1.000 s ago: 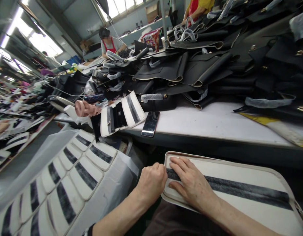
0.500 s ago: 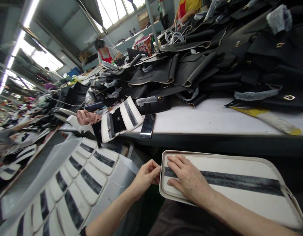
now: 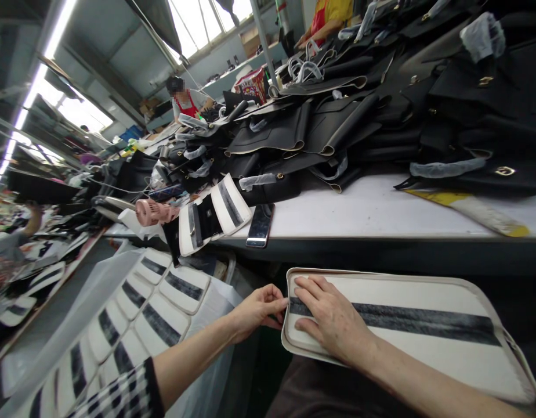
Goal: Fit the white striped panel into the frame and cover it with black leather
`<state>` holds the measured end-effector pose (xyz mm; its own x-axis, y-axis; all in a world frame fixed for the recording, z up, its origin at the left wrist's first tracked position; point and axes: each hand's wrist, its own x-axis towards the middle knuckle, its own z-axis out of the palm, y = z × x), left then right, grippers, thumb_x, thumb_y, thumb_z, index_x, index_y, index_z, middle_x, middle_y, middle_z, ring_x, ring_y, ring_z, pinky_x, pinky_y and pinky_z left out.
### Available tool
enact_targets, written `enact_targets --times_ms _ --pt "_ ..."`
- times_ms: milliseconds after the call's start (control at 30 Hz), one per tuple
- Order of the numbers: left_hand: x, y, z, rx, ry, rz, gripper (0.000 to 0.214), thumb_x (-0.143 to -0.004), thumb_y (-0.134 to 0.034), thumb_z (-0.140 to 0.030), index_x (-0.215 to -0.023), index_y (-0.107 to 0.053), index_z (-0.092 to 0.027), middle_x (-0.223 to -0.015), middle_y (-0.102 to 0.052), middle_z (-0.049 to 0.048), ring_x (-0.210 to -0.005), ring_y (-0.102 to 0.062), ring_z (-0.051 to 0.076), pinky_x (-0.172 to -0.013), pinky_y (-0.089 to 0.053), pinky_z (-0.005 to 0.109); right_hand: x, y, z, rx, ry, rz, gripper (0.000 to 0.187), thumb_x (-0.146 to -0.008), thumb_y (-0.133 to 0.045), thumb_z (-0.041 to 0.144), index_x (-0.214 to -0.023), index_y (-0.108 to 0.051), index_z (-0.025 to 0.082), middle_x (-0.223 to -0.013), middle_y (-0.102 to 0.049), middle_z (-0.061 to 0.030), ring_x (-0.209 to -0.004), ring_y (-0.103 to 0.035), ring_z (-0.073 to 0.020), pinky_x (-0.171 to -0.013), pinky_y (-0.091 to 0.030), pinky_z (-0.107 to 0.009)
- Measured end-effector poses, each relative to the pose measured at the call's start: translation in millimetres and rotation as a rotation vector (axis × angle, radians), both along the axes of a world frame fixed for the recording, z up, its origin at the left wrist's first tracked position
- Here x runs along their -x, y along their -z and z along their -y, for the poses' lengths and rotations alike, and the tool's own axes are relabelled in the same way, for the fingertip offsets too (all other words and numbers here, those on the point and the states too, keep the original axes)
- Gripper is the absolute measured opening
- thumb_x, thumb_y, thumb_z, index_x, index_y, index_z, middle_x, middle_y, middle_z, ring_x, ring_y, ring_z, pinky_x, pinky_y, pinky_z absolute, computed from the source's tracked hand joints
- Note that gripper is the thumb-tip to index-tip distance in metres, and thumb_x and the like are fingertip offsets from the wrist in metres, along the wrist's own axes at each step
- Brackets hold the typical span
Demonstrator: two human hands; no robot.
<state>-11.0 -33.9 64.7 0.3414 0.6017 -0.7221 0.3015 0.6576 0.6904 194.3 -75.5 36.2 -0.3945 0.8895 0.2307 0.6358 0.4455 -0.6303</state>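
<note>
A long cream bag panel (image 3: 416,293) with rounded corners, a raised rim and a dark stripe along its middle lies across my lap, below the table edge. My right hand (image 3: 333,319) rests flat on its left end, fingers spread, pressing on the cream surface and the stripe. At the panel's left rim, my left hand (image 3: 261,310) has its thumb and fingers pinched together where the stripe meets the edge. Whether a small part sits between those fingertips is hidden. Beyond my left forearm, several smaller cream pieces with dark stripes (image 3: 163,322) lie in rows on translucent sheeting.
A white-topped table (image 3: 359,212) runs ahead, piled with black bags (image 3: 346,122) with wrapped handles. Near its front edge are a phone (image 3: 260,225), an opened cream-and-black piece (image 3: 228,206) and a pink handheld fan (image 3: 152,212). Co-workers sit farther back.
My left forearm has swung up slightly, bringing a checked sleeve into view, while its fingers stay at the panel's left rim. My right hand stays on the panel. At far left, a co-worker has raised something dark.
</note>
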Motion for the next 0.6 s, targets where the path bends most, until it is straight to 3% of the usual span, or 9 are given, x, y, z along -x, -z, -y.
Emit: enact_targets --times_ms 300,467,567,600 --pt "-5 -2.6 -14 0.069 0.065 -0.032 0.048 -0.064 -0.083 -0.048 -0.079 -0.049 -0.017 -0.068 -0.058 -0.0021 -0.063 -0.057 0.012 -0.065 -0.055 0.035 -1 1.7 0 0.029 -0.007 -0.009 0.045 -0.074 -0.076 0.020 -0.116 -0.059 0.017 -0.133 -0.055 -0.0070 -0.123 -0.044 -0.0291 -0.106 -0.044 -0.047" --pt "-5 3.9 -13 0.060 0.103 -0.059 0.052 -0.061 -0.083 -0.051 -0.078 -0.047 -0.018 -0.067 -0.055 -0.0034 -0.061 -0.056 0.012 -0.061 -0.056 0.035 -1 5.7 1 0.005 0.036 -0.012 0.046 -0.074 -0.076 0.023 -0.117 -0.060 0.018 -0.132 -0.056 -0.0057 -0.123 -0.046 -0.0280 -0.106 -0.045 -0.045" --pt "-1 18.8 -10 0.004 0.129 -0.142 0.057 -0.059 -0.080 -0.060 -0.077 -0.043 -0.020 -0.064 -0.053 -0.0046 -0.055 -0.053 0.012 -0.052 -0.052 0.031 8 22.3 0 -0.200 0.107 0.005 0.058 -0.067 -0.082 0.037 -0.117 -0.061 0.018 -0.124 -0.063 -0.0045 -0.112 -0.056 -0.0277 -0.095 -0.053 -0.037" --pt "0 26.1 -12 -0.038 0.137 -0.180 0.058 -0.058 -0.078 -0.063 -0.074 -0.043 -0.020 -0.061 -0.050 -0.0057 -0.052 -0.051 0.012 -0.051 -0.051 0.031 10 30.3 -2 -0.362 0.133 0.008 0.044 -0.067 -0.082 0.035 -0.104 -0.065 0.020 -0.111 -0.070 -0.0018 -0.096 -0.063 -0.0250 -0.084 -0.057 -0.033"
